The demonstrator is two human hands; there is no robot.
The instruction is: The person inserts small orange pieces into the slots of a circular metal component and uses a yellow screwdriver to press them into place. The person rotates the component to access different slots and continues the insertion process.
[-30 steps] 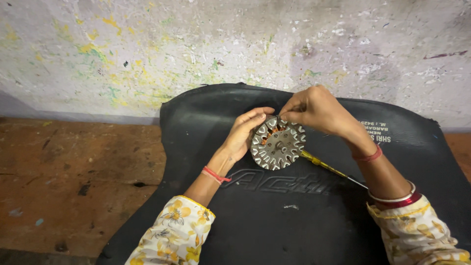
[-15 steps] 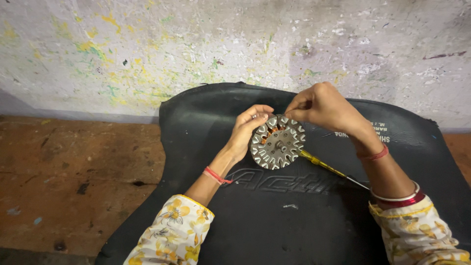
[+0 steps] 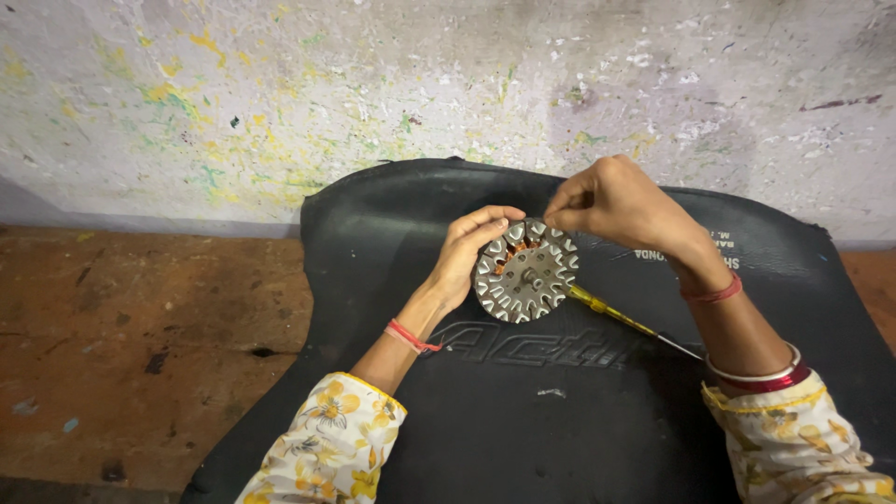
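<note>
A round, silver-grey metal stator disc point(image 3: 525, 271) with toothed rim and copper-orange windings near its top — held upright, its flat face toward the camera, above a black rubber mat — pinched at the left edge and top.

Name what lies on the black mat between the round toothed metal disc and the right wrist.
In the head view, a yellow-handled screwdriver lies there on the black mat, running from the disc toward the right wrist.
</note>
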